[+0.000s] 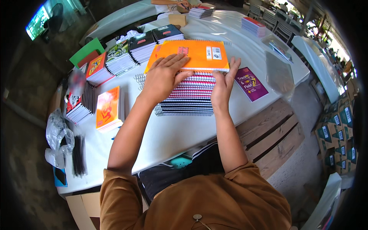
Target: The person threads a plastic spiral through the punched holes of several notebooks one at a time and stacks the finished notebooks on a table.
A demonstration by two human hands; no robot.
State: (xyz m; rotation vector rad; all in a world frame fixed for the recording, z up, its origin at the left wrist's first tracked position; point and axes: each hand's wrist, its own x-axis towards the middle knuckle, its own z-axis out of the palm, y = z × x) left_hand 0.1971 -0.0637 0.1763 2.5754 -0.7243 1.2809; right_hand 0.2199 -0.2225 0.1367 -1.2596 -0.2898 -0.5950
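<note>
A tall stack of spiral-bound notebooks (186, 92) stands in front of me, wire coils showing along its near side. On top lies an orange notebook (195, 48) with a white label at its right. My left hand (165, 74) rests on the orange cover, fingers stretched out and thumb apart. At the stack's near right corner is my right hand (224, 84), its thumb against the edge and its fingers extended up along the right side. Just right of it, a purple spiral notebook (251, 83) lies flat on the table.
Left of the stack are an orange-covered pile (109, 107) and a curved row of notebook piles (119, 57). Clear plastic wrap (57, 132) and black wire coils (79, 155) lie at the white table's (157, 142) left edge. Another person's hands (184, 4) work across the table. Cartons (337, 134) stand right.
</note>
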